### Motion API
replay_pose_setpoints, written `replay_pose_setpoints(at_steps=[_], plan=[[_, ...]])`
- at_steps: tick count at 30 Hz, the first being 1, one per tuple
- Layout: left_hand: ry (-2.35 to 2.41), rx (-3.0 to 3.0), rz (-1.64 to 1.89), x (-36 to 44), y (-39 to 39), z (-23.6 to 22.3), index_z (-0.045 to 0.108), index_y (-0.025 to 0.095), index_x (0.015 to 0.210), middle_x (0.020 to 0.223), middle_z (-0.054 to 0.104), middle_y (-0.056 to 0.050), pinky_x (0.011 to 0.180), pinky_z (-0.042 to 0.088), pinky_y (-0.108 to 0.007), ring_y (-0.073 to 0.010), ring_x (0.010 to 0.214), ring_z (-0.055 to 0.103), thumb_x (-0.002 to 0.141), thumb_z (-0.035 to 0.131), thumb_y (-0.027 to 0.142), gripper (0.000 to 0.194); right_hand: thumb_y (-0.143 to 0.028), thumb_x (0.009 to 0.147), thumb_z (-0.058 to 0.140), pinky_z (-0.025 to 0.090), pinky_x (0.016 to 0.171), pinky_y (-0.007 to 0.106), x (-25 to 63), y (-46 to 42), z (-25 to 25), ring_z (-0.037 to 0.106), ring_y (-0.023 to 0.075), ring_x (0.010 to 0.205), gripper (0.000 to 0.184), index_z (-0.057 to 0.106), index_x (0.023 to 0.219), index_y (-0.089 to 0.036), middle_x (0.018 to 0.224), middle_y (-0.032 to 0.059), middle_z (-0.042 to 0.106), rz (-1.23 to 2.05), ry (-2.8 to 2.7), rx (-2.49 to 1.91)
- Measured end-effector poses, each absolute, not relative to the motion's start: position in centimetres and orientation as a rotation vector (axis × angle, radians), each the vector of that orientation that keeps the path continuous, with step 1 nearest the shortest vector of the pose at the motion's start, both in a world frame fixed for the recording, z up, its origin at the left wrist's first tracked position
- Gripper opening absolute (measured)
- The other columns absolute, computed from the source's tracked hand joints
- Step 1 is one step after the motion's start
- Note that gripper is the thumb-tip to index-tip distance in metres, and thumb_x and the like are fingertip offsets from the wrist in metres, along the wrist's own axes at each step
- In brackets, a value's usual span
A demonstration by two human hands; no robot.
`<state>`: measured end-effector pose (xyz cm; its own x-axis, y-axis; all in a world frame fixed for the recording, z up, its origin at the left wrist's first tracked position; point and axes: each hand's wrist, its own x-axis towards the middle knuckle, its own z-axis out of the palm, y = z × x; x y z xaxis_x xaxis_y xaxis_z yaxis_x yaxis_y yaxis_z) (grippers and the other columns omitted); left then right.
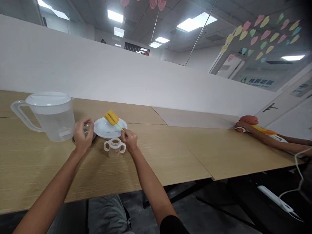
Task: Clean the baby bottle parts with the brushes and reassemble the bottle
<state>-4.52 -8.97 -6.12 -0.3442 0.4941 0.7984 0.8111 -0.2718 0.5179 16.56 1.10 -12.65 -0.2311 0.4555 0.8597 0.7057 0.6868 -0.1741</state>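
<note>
My right hand (pixel 130 139) is closed round the thin green handle of a yellow sponge brush (pixel 111 117). The brush's sponge head is over a white plate (pixel 98 127). Just left of that hand stands a clear two-handled baby cup (pixel 114 149) with an open top. My left hand (pixel 83 135) has its fingers curled at a small, shiny item above a round metal dish (pixel 94 136); the hand covers much of both, so I cannot make out the item. Close to my left hand is a large clear pitcher (pixel 57 123) with a white lid.
The long wooden table (pixel 165 156) runs along a white low wall (pixel 126 81) with glass above. At the far right, another person's arm (pixel 265 138) reaches over a doll (pixel 250 120). Below it, a white power strip (pixel 275 198) and cable lie on a black surface.
</note>
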Motion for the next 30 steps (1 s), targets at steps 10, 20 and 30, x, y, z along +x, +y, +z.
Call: replay_pose_setpoints(at_steps=[10, 20, 30], plan=[[-1.581, -2.405, -1.125, -0.6, -8.9, -8.3, 0.065, 0.024, 0.117, 0.096, 0.073, -0.008, 0.1, 0.024, -0.046, -0.0303, 0.099, 0.057, 0.06, 0.074, 0.059, 0.067, -0.031, 0.096, 0.043, 0.041, 0.054, 0.02, 16.7, 1.1, -12.3, 0.059, 0.011, 0.056, 0.03, 0.07, 0.093, -0.017, 0.067, 0.005, 0.068, -0.288, -1.828, -0.889], [-1.738, -2.215, -1.989, -0.9, -8.3, -7.5, 0.07, 0.018, 0.1, 0.096, 0.067, -0.008, 0.085, 0.045, -0.038, -0.0269, 0.092, 0.059, 0.053, 0.08, 0.056, 0.062, -0.031, 0.096, 0.044, 0.043, 0.058, 0.02, 16.6, 0.9, -12.2, 0.06, 0.011, 0.058, 0.03, 0.07, 0.095, -0.015, 0.068, 0.0058, 0.068, -0.238, -1.8, -0.866], [-1.562, -1.596, -1.714, -2.8, -8.5, -6.8, 0.069, 0.016, 0.109, 0.103, 0.061, -0.01, 0.092, 0.047, -0.038, -0.0243, 0.097, 0.059, 0.063, 0.079, 0.049, 0.057, -0.034, 0.099, 0.036, 0.042, 0.051, 0.022, 16.7, 0.2, -11.7, 0.055, 0.0101, 0.05, 0.037, 0.068, 0.097, -0.013, 0.064, 0.0054, 0.067, -0.241, -1.766, -0.702]])
